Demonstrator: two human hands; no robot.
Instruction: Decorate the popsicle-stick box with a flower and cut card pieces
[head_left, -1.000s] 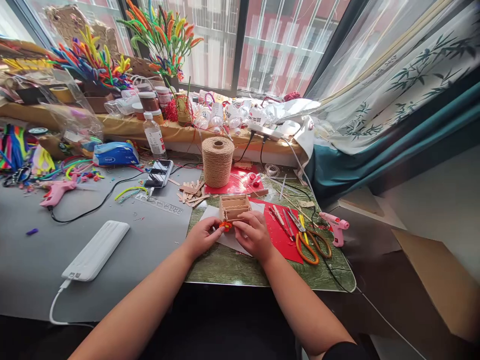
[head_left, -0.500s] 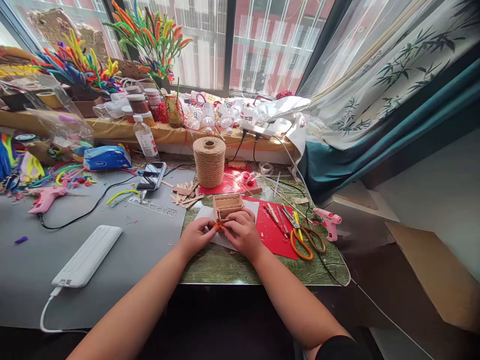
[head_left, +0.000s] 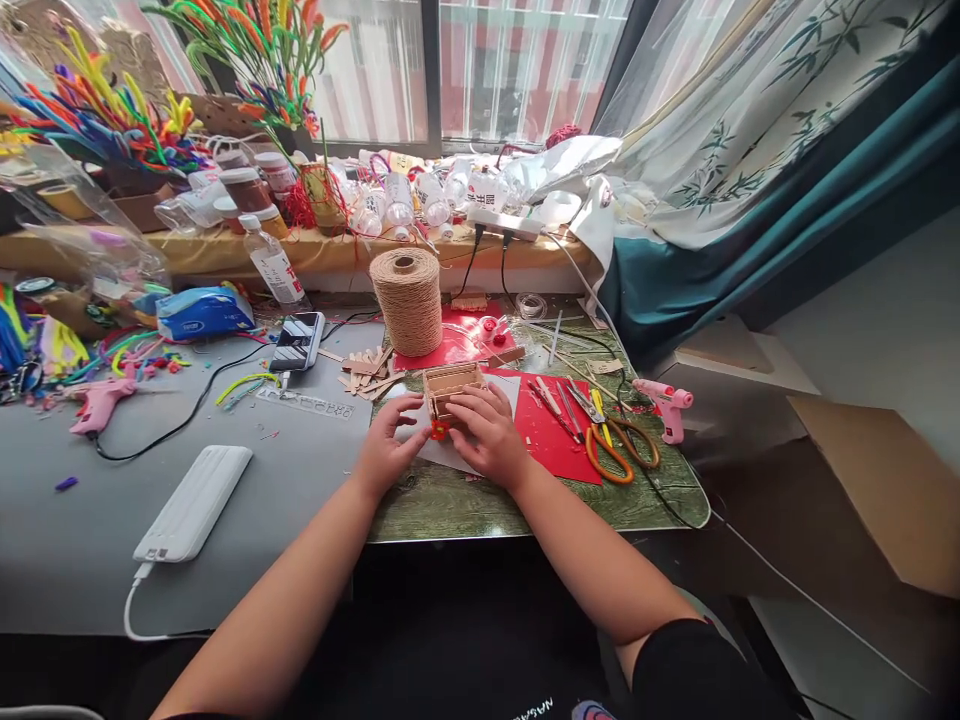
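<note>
A small box of wooden craft sticks (head_left: 453, 378) sits on white paper (head_left: 415, 398) near the table's front. On its front left corner shows a small red-orange ornament (head_left: 439, 430), too small to make out fully. My left hand (head_left: 382, 452) is at the left of the ornament, thumb and fingers apart, holding nothing. My right hand (head_left: 489, 435) has its fingers over the front right side of the box, steadying it. These fingers hide part of the box front.
Behind the box stand a twine spool (head_left: 407, 305) and loose craft sticks (head_left: 367, 372). Scissors (head_left: 611, 440) and pens lie on red paper (head_left: 551, 455) at right. Pink glue guns (head_left: 664, 405) lie at both sides. A power bank (head_left: 196, 502) and phone (head_left: 298, 342) are at left.
My fingers have come apart from the red-orange ornament, which now shows more fully. My right fingers have spread over the box. The camera view has shifted.
</note>
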